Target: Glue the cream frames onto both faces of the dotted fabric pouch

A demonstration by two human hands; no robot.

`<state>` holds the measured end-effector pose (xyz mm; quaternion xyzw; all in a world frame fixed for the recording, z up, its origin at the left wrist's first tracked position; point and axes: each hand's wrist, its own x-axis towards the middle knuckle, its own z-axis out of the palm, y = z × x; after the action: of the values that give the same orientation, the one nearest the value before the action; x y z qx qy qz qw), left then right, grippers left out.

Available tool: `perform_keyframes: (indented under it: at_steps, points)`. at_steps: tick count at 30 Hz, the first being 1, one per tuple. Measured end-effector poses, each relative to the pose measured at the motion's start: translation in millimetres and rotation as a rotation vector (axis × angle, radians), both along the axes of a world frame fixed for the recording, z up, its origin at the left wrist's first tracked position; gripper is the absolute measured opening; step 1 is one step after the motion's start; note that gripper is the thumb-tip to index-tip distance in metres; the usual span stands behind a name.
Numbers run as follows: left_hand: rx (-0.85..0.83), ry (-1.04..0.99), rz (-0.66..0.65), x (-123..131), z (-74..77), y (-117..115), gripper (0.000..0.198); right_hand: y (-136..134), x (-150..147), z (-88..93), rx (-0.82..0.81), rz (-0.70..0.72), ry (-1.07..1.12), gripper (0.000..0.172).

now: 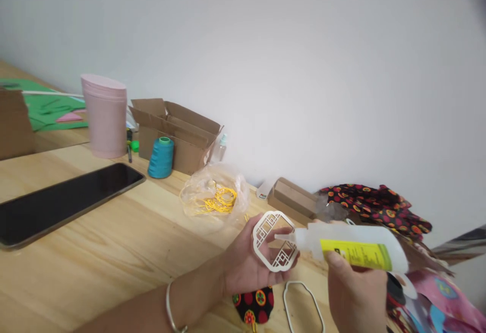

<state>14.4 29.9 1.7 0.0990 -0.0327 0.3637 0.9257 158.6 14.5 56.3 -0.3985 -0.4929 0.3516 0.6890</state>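
Head view: right fingers (337, 266) curled round bottle (364, 253)

A plain, pale grey-white wall (266, 59) fills the upper part of the view, brightest near the middle and greyer toward the left. Below it spreads a light wooden tabletop (159, 237) with streaky brown grain. At the left, a thin dark seam divides it from a second wooden surface (64, 137). The light is soft.

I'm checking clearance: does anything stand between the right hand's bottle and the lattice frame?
Nothing visible: the bottle in the right hand points its nozzle across the lattice frame in the left hand.
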Motion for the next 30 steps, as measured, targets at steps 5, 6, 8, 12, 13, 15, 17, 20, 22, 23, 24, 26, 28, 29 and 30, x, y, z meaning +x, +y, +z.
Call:
perform_keyframes:
  at_steps: [5, 6, 8, 12, 13, 15, 17, 20, 22, 23, 24, 26, 28, 29, 30]
  points:
    - [0.033, 0.006, 0.071, 1, -1.7, -2, 0.045, -9, -19, 15.3, 0.07, -0.19, -0.228, 0.06]
    - [0.04, 0.005, 0.087, 1, -2.5, -2, 0.043, -11, -23, 14.6, 0.091, -0.203, -0.229, 0.061]
    - [0.055, 0.001, 0.1, 1, -4.5, -2, 0.041, -13, -28, 10.3, 0.123, -0.221, -0.202, 0.062]
    - [0.07, -0.012, 0.077, 3, -7.7, -1, 0.036, -11, -29, 0.6, 0.154, -0.275, -0.194, 0.058]
    - [0.068, -0.016, 0.074, 3, -8.2, -1, 0.035, -10, -28, -0.8, 0.16, -0.278, -0.199, 0.056]
    - [0.064, -0.019, 0.071, 3, -8.6, -2, 0.034, -9, -28, -2.5, 0.155, -0.274, -0.207, 0.051]
    - [0.06, -0.022, 0.072, 3, -8.8, -1, 0.035, -9, -28, -3.8, 0.123, -0.272, -0.215, 0.048]
    - [0.05, -0.03, 0.071, 4, -9.6, 1, 0.037, -8, -28, -6.7, 0.092, -0.277, -0.231, 0.046]
    - [0.046, -0.025, 0.069, 4, -10.6, 2, 0.038, -8, -28, -8.4, 0.097, -0.295, -0.216, 0.046]
    - [0.045, -0.019, 0.069, 5, -11.0, 2, 0.038, -7, -28, -8.8, 0.105, -0.306, -0.203, 0.047]
    - [0.044, -0.011, 0.071, 5, -11.3, 2, 0.037, -6, -27, -8.8, 0.113, -0.31, -0.187, 0.048]
    - [0.04, 0.007, 0.069, 6, -11.4, 2, 0.036, -5, -26, -7.9, 0.126, -0.297, -0.155, 0.052]
    - [0.034, 0.018, 0.066, 6, -10.8, 1, 0.035, -5, -25, -6.2, 0.126, -0.265, -0.136, 0.055]
    - [0.029, 0.023, 0.061, 6, -10.4, 1, 0.035, -4, -25, -5.4, 0.123, -0.26, -0.123, 0.056]
    - [0.024, 0.028, 0.057, 7, -9.9, 1, 0.036, -4, -25, -4.7, 0.124, -0.257, -0.109, 0.057]
